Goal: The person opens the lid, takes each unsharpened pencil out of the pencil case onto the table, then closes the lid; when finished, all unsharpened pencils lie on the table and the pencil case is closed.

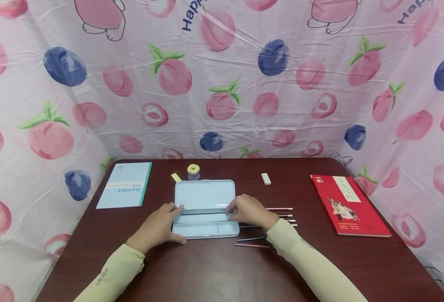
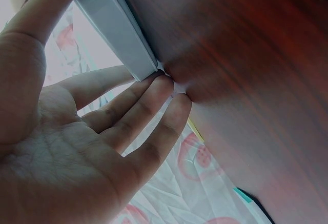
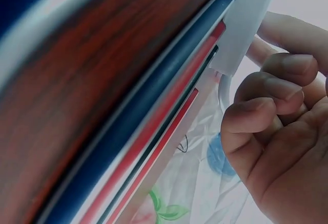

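A light blue pencil case [image 1: 205, 193] lies open on the table, lid tipped back, a divider strip in its lower half. My left hand [image 1: 159, 225] holds its left end, thumb by the front corner and fingers near the hinge. In the left wrist view the fingertips meet the case's end [image 2: 117, 32]. Over the case's right end is my right hand [image 1: 249, 210], fingers curled in near the hinge; I cannot tell what they pinch. Several pencils [image 1: 280, 209] lie to the right, partly under that hand. The right wrist view shows blue and red pencils [image 3: 169, 75] beside the case.
Behind the case stand a small yellow-topped round container [image 1: 193, 171] and a yellow strip [image 1: 176, 178]. A white eraser [image 1: 266, 179] lies at the back. A notebook [image 1: 125, 184] is at the left, a red book [image 1: 348, 205] at the right. Printed cloth [image 1: 244, 126] hangs around the table.
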Demonstrator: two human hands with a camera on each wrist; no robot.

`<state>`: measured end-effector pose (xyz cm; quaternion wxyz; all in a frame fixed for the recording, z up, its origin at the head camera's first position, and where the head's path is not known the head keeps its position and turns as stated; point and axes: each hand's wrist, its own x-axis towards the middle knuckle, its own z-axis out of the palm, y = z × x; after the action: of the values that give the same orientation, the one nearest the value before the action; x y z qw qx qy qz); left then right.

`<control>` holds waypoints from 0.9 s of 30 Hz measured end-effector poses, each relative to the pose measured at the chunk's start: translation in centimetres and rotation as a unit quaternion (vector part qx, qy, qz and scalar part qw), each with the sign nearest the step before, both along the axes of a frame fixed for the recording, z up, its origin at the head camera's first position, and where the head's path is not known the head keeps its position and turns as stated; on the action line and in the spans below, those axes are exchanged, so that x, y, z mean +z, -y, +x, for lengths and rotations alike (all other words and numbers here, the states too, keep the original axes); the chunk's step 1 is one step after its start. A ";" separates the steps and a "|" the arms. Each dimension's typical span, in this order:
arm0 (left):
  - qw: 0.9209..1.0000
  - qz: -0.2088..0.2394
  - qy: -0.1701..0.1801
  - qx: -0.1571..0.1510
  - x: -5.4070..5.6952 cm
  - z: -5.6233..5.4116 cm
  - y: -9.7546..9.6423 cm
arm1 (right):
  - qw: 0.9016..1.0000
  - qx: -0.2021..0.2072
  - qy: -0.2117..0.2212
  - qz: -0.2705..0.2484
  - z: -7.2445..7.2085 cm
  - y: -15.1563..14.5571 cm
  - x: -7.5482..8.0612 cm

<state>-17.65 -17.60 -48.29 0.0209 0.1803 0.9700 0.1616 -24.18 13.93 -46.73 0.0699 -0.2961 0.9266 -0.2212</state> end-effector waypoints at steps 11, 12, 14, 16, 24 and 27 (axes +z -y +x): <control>1.000 0.000 -0.002 -0.003 0.0 0.1 0.0 | 1.000 0.008 -0.013 0.024 0.0 0.4 0.1; 1.000 0.000 -0.001 -0.003 0.0 0.1 0.0 | 0.999 0.010 -0.019 0.028 0.0 0.5 0.1; 1.000 0.001 0.000 -0.001 0.0 0.1 0.0 | 0.999 0.014 -0.033 0.038 0.0 0.6 0.1; 1.000 0.002 0.001 0.000 0.0 0.1 -0.1 | 0.998 0.017 -0.045 0.046 0.1 0.6 0.0; 1.000 0.002 0.004 0.002 0.2 0.1 -0.1 | 0.995 0.036 -0.072 0.064 0.2 0.1 0.2; 1.000 0.001 0.008 0.004 0.2 0.2 -0.1 | 0.994 0.043 -0.081 0.058 0.3 -0.3 0.4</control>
<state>-17.46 -17.53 -48.10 0.0274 0.1748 0.9704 0.1644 -23.87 14.22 -46.37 0.0208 -0.3481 0.9269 -0.1387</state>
